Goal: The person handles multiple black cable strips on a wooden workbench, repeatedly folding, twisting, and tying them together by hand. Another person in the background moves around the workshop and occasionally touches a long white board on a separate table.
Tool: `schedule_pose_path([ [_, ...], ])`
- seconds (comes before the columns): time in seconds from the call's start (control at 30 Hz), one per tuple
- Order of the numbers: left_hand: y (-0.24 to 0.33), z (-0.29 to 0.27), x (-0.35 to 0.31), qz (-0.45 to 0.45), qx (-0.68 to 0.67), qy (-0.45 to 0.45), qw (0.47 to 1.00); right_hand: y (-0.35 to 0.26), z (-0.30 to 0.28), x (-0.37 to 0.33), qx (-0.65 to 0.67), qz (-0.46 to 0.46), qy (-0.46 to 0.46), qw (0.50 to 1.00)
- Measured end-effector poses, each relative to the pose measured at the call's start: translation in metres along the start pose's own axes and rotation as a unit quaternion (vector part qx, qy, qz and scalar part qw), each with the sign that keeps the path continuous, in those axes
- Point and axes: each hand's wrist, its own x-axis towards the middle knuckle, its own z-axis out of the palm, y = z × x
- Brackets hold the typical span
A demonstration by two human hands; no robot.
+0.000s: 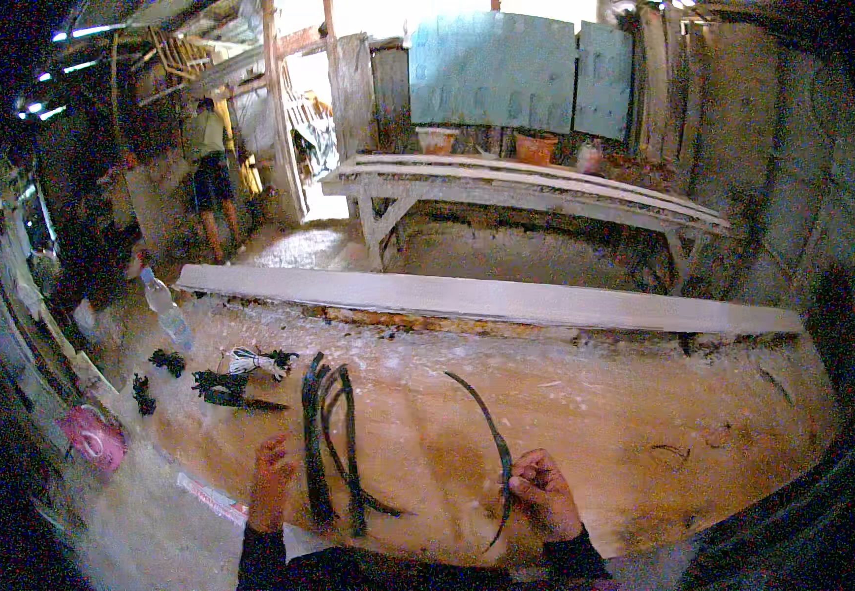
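Note:
Between thumb and fingers my right hand (545,494) pinches a thin, curved black strip (494,430), which stands up from the hand over the wooden tabletop (604,414). To the left, my left hand (272,481) is raised near the table's front edge, its fingers loosely bent and apart with nothing in them. Right beside it lie several long black strips (315,443), some folded into loops. Farther left are small dark bundles (167,361), a tied white bundle (247,361) and a dark, pointed flat piece (245,401).
A long pale board (486,297) runs along the table's far edge. At the far left stands a clear plastic bottle (163,307). A pink bag-like thing (93,438) is off the left edge. Beyond are a bench (526,187) bearing pots and a standing person (213,172).

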Motion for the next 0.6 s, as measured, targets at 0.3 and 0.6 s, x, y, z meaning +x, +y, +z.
schedule_pose_path([
  [0.3, 0.105, 0.083, -0.131, -0.003, -0.029, -0.243, 0.970, -0.009, -0.014, -0.091, 0.127, 0.028, -0.071, 0.989],
  [0.6, 0.105, 0.152, -0.129, 0.051, -0.086, -0.326, 0.940, -0.004, 0.012, -0.121, -0.144, -0.070, -0.043, 0.986],
])
